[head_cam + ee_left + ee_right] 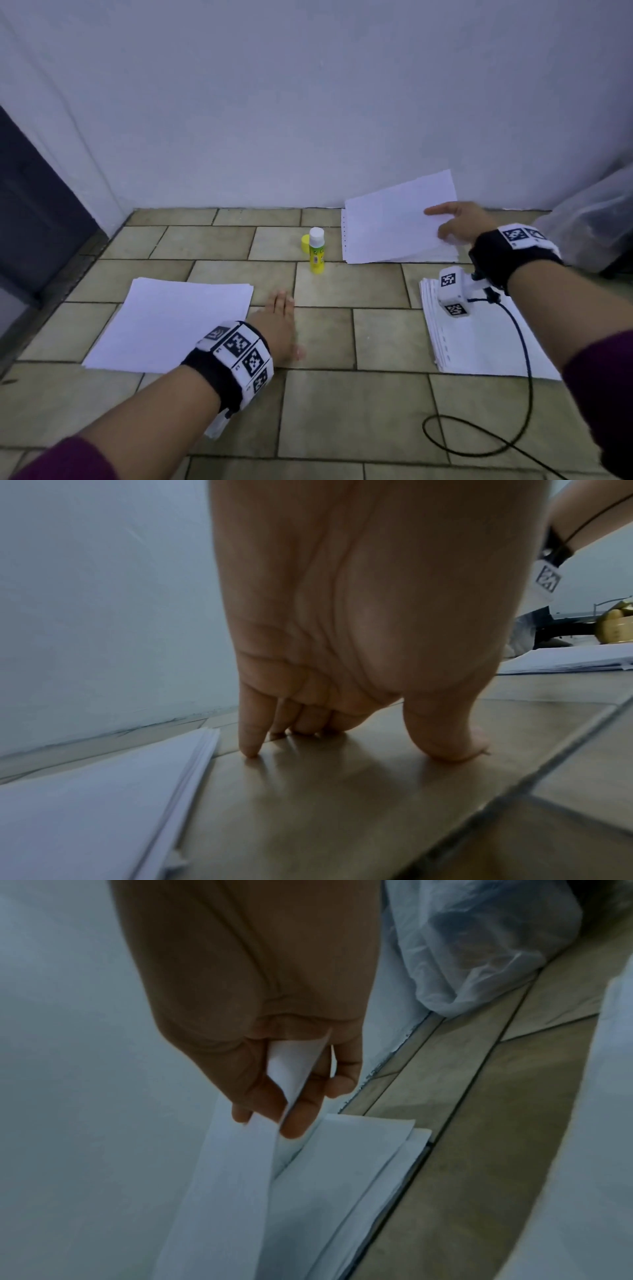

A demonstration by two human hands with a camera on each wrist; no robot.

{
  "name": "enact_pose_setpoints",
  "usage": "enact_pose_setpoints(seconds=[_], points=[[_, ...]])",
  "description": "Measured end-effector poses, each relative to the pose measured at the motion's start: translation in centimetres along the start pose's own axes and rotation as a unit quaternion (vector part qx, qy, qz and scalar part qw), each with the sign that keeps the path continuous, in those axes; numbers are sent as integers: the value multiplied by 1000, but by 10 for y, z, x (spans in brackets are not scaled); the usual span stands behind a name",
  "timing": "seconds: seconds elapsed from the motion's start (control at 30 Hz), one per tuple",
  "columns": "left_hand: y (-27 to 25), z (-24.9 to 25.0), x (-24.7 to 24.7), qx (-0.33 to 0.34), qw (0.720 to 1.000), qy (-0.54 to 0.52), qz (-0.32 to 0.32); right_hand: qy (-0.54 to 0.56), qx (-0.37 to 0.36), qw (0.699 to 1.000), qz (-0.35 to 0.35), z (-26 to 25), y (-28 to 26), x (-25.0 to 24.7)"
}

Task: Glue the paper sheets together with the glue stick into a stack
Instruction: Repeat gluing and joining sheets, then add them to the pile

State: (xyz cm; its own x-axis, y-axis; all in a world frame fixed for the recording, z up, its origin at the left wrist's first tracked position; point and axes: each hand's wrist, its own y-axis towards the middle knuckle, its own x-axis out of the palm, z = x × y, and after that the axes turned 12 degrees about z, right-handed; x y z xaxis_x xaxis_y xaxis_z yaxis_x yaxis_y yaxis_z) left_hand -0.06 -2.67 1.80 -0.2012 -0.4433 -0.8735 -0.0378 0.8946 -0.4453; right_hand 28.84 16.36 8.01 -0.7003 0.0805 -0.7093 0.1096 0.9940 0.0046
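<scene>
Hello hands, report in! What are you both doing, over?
Left hand flat on floor tiles, holding nothing. Right hand pinching top sheet off far pile. Glue stick upright, uncapped, untouched. Nothing in the way.

Dark maroon sleeves (599,383); black wristbands (493,253) carrying black-and-white square markers; white wrist camera (452,291) trailing a black cable (524,346).

Glue stick (316,251) upright mid-floor, cap (305,243) just left; far paper pile (394,236) right of it, by wall. Left pile (164,329) near-left; right pile (479,342) near-right.
</scene>
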Motion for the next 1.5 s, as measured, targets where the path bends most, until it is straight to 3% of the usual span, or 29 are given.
enact_pose_setpoints(seconds=[0.27, 0.5, 0.6, 0.77, 0.87, 1.07, 1.2, 1.4, 1.5], points=[[-1, 1, 0, 2, 1000, -11, 6, -191, -29, 980, -51, 9, 39, 26], [-3, 2, -5, 2, 1000, -5, -13, -233, -15, 969, -85, 23, 54, 43], [-3, 2, -7, 0, 1000, -5, -18, -295, -30, 950, -102, 18, 57, 43], [-6, 4, -10, -2, 1000, -7, -24, -300, -38, 949, -86, 19, 54, 36], [-6, 2, -11, -2, 1000, -7, -26, -304, -70, 949, -55, 12, 36, 27], [-10, 0, -11, 8, 999, -32, -18, -319, -102, 922, -195, 1, -71, 22], [-14, -2, -9, 13, 998, -50, 20, -348, -73, 912, -206, 21, -124, 30], [-24, -14, -8, 28, 993, -76, 84, -340, -55, 914, -216, 35, -153, 41], [-37, -37, -8, -22, 988, -78, 134, -326, -73, 921, -202, 36, -157, 41]])
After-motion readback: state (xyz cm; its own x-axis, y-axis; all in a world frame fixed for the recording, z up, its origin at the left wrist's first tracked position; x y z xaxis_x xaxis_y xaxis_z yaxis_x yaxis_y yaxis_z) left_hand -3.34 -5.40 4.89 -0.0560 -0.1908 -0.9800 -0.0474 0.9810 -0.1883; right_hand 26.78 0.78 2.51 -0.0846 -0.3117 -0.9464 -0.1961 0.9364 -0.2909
